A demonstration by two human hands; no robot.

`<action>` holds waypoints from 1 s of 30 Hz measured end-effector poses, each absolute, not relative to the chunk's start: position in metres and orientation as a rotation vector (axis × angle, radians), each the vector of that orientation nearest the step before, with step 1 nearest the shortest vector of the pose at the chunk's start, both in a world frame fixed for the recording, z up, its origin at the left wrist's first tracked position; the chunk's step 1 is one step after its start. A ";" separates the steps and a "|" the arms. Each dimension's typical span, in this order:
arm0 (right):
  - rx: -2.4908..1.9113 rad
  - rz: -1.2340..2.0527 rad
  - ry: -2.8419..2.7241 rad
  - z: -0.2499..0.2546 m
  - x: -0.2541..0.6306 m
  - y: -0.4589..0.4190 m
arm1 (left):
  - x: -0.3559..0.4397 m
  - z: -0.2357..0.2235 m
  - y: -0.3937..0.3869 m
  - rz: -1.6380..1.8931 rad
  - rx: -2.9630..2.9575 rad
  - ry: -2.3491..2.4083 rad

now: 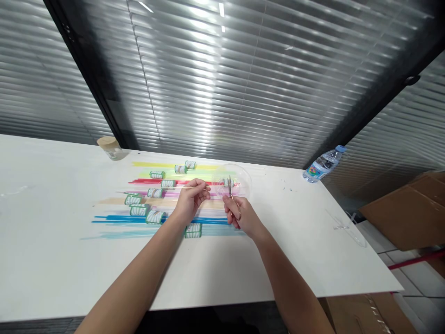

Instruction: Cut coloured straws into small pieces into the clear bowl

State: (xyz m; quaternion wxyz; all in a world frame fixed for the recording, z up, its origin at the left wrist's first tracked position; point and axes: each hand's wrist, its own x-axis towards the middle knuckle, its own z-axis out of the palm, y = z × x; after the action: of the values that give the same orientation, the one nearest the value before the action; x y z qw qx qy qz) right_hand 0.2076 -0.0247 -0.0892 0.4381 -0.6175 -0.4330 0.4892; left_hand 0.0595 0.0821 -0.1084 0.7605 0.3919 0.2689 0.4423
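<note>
Gripping scissors [230,185] in the right hand [239,213], with fingers curled about the handle loops and blades pointing to the far side, nearly together at the tips. Holding the left hand [193,197] just to the left of the blades, with thumb and index finger brought close together and the other fingers curled; cannot tell whether anything thin is pinched there. Working over banded bundles of thin coloured rods, laid left to right on the white surface [215,278], from the yellow bundle [156,164] on the far side to the pale blue bundle [114,235] on the near side. For a clean snip, best to steady the left wrist and pinch close to the cut, leaving fingertips clear of the blade line. Open the blades modestly, seat the piece deep between them rather than at the tips, and close in one smooth squeeze. Mind the clear round dish [251,181] seen behind the blades, likely easy to nudge, and avoid snagging the paper bands [155,216] or nicking the red bundle [142,181].
</note>
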 end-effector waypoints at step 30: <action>-1.746 0.952 -1.299 -0.089 0.201 -0.028 | 0.060 -0.107 0.081 0.984 0.870 0.601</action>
State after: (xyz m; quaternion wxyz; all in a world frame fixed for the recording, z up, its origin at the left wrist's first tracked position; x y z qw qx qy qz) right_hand 0.2015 -0.0284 -0.0892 0.3737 -0.6816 -0.5074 0.3719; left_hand 0.0597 0.0814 -0.1072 0.7503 0.3983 0.2749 0.4504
